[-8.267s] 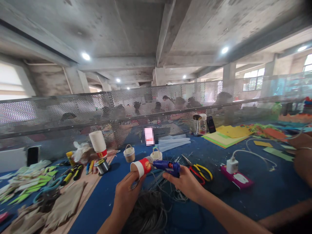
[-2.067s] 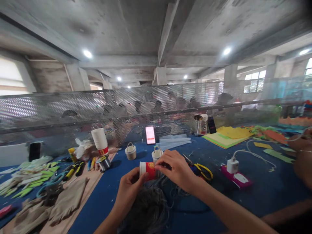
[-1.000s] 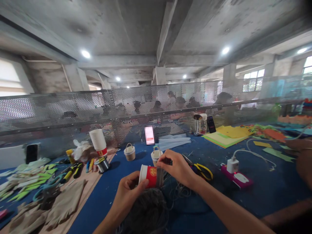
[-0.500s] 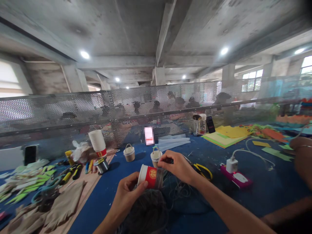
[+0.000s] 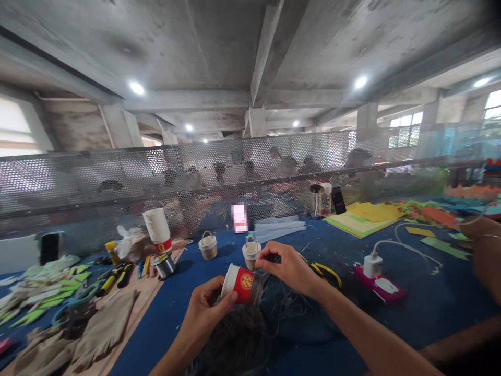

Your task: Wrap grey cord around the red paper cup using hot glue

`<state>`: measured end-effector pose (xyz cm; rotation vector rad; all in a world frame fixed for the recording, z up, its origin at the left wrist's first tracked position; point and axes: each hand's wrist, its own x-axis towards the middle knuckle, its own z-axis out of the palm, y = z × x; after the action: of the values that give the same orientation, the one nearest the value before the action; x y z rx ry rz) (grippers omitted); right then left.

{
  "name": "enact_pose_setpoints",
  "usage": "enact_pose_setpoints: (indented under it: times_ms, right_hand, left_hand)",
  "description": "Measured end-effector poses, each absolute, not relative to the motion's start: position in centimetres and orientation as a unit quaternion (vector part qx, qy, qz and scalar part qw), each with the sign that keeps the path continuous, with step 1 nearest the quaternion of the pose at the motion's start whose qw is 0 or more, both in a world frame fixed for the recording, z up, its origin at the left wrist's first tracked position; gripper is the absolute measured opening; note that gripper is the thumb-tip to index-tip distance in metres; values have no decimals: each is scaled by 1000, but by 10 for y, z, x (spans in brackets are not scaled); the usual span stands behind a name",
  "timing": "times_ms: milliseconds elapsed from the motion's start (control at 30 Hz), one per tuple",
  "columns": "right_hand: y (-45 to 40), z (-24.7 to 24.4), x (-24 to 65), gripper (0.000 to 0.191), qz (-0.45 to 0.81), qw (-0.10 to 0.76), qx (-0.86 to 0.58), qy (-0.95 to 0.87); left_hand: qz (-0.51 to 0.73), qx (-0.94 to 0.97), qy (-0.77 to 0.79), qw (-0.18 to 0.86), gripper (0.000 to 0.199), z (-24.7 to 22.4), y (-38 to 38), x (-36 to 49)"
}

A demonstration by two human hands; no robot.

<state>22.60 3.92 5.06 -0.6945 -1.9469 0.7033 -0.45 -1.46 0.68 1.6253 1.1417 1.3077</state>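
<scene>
My left hand (image 5: 209,308) grips a red and white paper cup (image 5: 239,283) that lies tilted on its side, mouth to the left. Grey yarn (image 5: 256,291) is wound round its base end. At that end my right hand (image 5: 284,266) is closed in a pinch, apparently on a strand of the yarn, though the strand itself is hard to see. Below the cup sits a dark grey ball of yarn (image 5: 237,342), and loose loops of thread (image 5: 291,305) lie to its right. Just behind the hands stands a small cup with a handle (image 5: 250,253).
Another handled cup (image 5: 207,247) and a stack of paper cups (image 5: 156,230) stand left. Cutters (image 5: 113,279), scissors (image 5: 74,310) and a cloth glove (image 5: 104,324) lie nearer. Right are yellow-handled pliers (image 5: 326,274), a charger on a purple power bank (image 5: 379,284), coloured paper (image 5: 364,216) and another person's arm (image 5: 485,250).
The cup has turned slightly in my left hand, so its gold emblem shows at a different angle. My right hand has shifted only a little at the cup's base.
</scene>
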Motion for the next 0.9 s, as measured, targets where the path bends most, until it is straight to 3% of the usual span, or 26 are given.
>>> enact_pose_setpoints:
  times_ms: [900]
  right_hand:
    - [49, 43, 224, 16, 410, 397, -285, -770]
  left_hand:
    - [512, 654, 407, 380, 21, 6, -18, -5]
